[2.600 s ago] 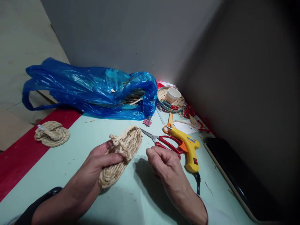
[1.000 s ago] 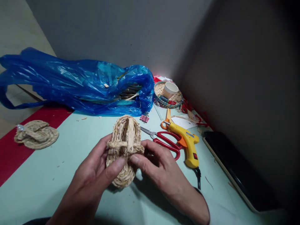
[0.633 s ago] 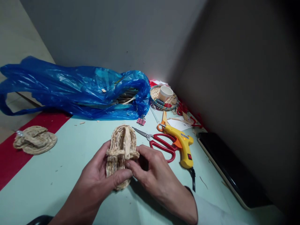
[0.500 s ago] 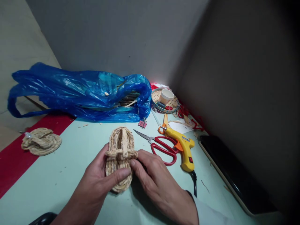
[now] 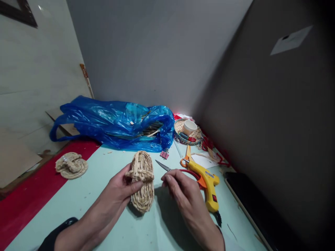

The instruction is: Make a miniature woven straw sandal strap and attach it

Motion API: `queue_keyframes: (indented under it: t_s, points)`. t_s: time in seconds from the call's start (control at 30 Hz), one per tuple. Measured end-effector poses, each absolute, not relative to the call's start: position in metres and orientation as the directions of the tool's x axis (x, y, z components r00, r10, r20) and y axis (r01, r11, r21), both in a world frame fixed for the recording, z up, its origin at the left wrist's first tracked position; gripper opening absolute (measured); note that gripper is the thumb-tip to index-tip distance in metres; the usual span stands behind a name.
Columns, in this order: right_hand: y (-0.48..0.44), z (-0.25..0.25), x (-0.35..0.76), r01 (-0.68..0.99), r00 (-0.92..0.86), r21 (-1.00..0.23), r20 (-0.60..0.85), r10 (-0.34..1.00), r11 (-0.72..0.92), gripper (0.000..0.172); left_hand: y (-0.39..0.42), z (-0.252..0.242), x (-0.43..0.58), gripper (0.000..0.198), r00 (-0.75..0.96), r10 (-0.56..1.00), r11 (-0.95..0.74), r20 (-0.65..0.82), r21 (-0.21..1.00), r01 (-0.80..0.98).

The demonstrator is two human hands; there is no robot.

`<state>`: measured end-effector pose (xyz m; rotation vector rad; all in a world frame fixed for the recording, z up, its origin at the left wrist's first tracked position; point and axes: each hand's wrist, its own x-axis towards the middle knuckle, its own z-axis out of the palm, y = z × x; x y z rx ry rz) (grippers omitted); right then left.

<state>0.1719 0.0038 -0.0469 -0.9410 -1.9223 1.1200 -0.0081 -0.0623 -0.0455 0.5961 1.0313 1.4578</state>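
A small woven straw slipper (image 5: 145, 198) with braided straps across its top is held upright above the table. My left hand (image 5: 119, 191) grips it from the left side, with the thumb over its front. My right hand (image 5: 184, 198) is apart from the slipper, to its right, with fingers curled together; whether anything small is between the fingertips is hidden. Behind that hand lie the scissors (image 5: 163, 165), their red handles partly covered. Beside them is a yellow glue gun (image 5: 209, 183). A second woven piece (image 5: 72, 165) rests at the left.
A blue plastic bag (image 5: 110, 120) lies along the back. A round basket (image 5: 180, 127) holds a white cup (image 5: 190, 126). Near it are a pink binder clip (image 5: 164, 154) and red cord. A black flat device (image 5: 251, 205) lies at the right edge.
My right hand has let go of the slipper and moved right, over the scissors' handles. My left hand still holds the slipper, now turned slightly. The camera view has tilted up and shifted left.
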Motion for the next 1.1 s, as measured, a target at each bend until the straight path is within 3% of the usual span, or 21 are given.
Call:
queue_keyframes:
  t_s: [0.17,0.3,0.47,0.6,0.77,0.93,1.1]
  points:
    - [0.021,-0.041,0.181,-0.002,-0.388,-0.992,0.114,0.915,0.123,0.036,-0.061,-0.036,-0.021,0.055,-0.019,0.986,0.141,-0.169,0.877,-0.46]
    - [0.025,-0.039,0.184,-0.072,-0.351,-0.99,0.141,0.926,0.123,0.037,-0.059,-0.028,-0.029,0.053,0.043,0.989,0.146,-0.141,0.887,-0.438]
    - [0.027,-0.04,0.184,-0.131,-0.31,-0.989,0.105,0.945,0.066,0.045,-0.055,-0.026,-0.039,0.038,0.029,0.981,0.189,-0.194,0.897,-0.399]
    - [0.03,-0.039,0.184,-0.153,-0.306,-0.988,0.068,0.95,0.022,0.056,-0.053,-0.027,-0.042,0.043,0.019,0.976,0.206,-0.216,0.895,-0.395]
    - [0.025,-0.038,0.184,-0.145,-0.398,-0.989,0.078,0.914,0.021,0.036,-0.053,-0.032,-0.043,0.044,-0.02,0.977,0.183,-0.212,0.886,-0.427]
    - [0.02,-0.042,0.184,-0.233,-0.507,-0.972,0.127,0.852,0.006,0.022,-0.053,-0.032,-0.044,0.034,-0.066,0.97,0.182,-0.233,0.881,-0.437]
    - [0.024,-0.039,0.186,-0.24,-0.493,-0.971,0.104,0.864,-0.021,0.017,-0.052,-0.031,-0.046,0.032,-0.078,0.965,0.195,-0.25,0.885,-0.423]
